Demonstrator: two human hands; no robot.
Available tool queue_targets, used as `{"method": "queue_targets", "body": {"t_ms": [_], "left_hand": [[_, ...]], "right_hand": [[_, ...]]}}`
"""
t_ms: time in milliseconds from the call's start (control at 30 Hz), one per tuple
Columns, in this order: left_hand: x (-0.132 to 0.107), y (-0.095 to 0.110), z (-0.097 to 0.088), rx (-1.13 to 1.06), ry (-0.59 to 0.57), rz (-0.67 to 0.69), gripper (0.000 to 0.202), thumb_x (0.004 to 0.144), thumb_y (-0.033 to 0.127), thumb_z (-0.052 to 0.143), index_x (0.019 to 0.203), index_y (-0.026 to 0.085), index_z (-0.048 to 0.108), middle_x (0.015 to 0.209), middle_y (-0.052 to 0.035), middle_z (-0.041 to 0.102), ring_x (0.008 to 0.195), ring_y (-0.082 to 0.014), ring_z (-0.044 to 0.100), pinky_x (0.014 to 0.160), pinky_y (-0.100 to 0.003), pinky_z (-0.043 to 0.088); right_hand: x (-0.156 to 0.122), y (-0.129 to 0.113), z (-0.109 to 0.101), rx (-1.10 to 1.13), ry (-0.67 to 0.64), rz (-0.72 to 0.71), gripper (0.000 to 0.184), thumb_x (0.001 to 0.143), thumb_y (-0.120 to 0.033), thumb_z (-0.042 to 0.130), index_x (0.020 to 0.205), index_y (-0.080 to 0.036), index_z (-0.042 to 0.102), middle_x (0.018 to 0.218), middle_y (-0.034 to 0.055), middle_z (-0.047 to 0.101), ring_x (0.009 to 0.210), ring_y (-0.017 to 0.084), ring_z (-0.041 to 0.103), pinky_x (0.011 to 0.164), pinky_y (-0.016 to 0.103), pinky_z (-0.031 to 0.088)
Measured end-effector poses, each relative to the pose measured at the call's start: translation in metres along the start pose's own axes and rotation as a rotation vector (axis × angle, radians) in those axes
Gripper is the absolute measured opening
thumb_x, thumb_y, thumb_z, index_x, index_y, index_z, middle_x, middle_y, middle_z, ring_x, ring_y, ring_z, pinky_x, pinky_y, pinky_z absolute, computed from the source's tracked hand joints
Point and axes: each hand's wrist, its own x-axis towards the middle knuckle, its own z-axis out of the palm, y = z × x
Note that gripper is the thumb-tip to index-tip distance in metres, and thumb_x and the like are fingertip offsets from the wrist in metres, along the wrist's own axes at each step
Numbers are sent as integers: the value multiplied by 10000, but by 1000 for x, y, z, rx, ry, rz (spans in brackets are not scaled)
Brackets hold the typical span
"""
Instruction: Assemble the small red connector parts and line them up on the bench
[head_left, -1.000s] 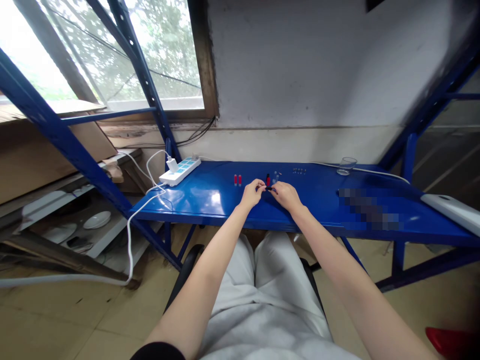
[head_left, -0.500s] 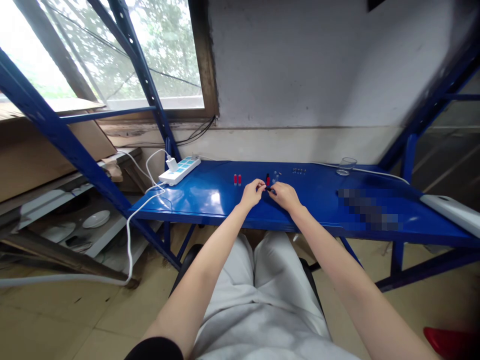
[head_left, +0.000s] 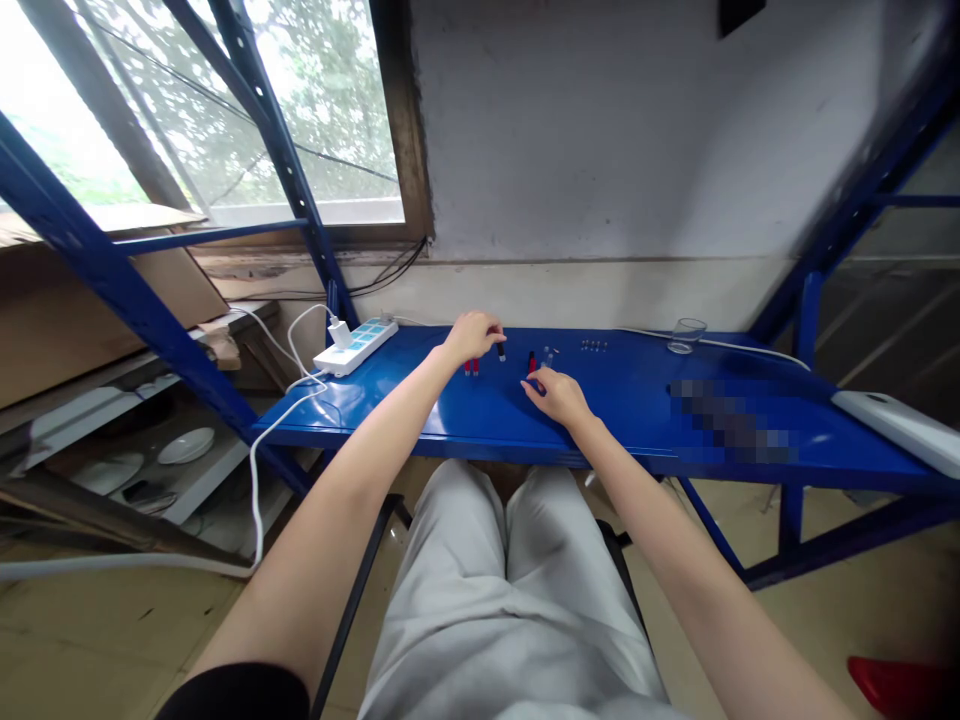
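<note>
My left hand point(head_left: 475, 336) is over the blue table, its fingers pinched on a small black tube with a pale tip point(head_left: 502, 351), which hangs downward. Just below that hand stand two small red tubes point(head_left: 472, 368), their upper parts partly covered by it. My right hand point(head_left: 559, 394) is low over the table, thumb and forefinger slightly apart, and I see nothing held between them. Close beyond its fingertips is a red tube with a black top point(head_left: 532, 361). Small clear pieces point(head_left: 548, 356) are next to that tube.
Several tiny metallic parts point(head_left: 594, 345) lie toward the back of the blue table point(head_left: 630, 400). A clear glass point(head_left: 685, 336) stands at the back right, with a white cable behind. A white power strip point(head_left: 356, 346) lies at the left. A blurred patch point(head_left: 731, 420) covers something at right.
My hands have parted. The left has moved left and away from me with the black tube, reaching the red tubes; the right has stayed near the red-and-black tube.
</note>
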Motion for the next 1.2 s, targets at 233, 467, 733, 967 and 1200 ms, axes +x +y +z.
{"method": "queue_targets", "body": {"t_ms": [233, 467, 733, 967, 1200], "left_hand": [[-6, -19, 26, 149, -106, -46, 88, 663, 119, 617, 591, 169, 623, 721, -70, 653, 815, -214, 558, 843, -351, 338], [-14, -27, 36, 142, -89, -105, 146, 626, 35, 563, 561, 160, 602, 748, -87, 644, 857, -237, 542, 860, -388, 298], [-14, -28, 38, 163, -76, -124, 141, 628, 43, 569, 589, 165, 627, 772, -95, 652, 858, -243, 536, 858, -397, 305], [-14, -24, 34, 267, -163, -151, 206, 692, 60, 515, 751, 166, 682, 908, -99, 668, 939, -248, 528, 845, -384, 313], [-16, -17, 28, 316, -245, -176, 246, 747, 86, 485, 872, 163, 683, 993, -100, 653, 1006, -255, 509, 838, -381, 306]], "right_hand": [[1, 0, 0, -38, -22, 15, 311, 889, -358, 373, 825, -178, 618, 701, 51, 593, 606, 141, 526, 554, 255, 333], [1, 0, 0, -26, -29, 8, 320, 896, -348, 363, 798, -176, 615, 707, 54, 598, 610, 139, 518, 552, 249, 325], [0, 3, 1, -10, -31, 13, 341, 901, -362, 346, 805, -181, 619, 711, 54, 596, 606, 139, 515, 551, 249, 328], [1, 3, 1, -10, -22, 9, 344, 901, -360, 349, 788, -177, 617, 695, 52, 591, 588, 133, 506, 540, 244, 324], [1, 2, 0, -13, -27, 18, 337, 901, -354, 356, 773, -174, 611, 693, 53, 589, 585, 131, 501, 547, 245, 325]]}}
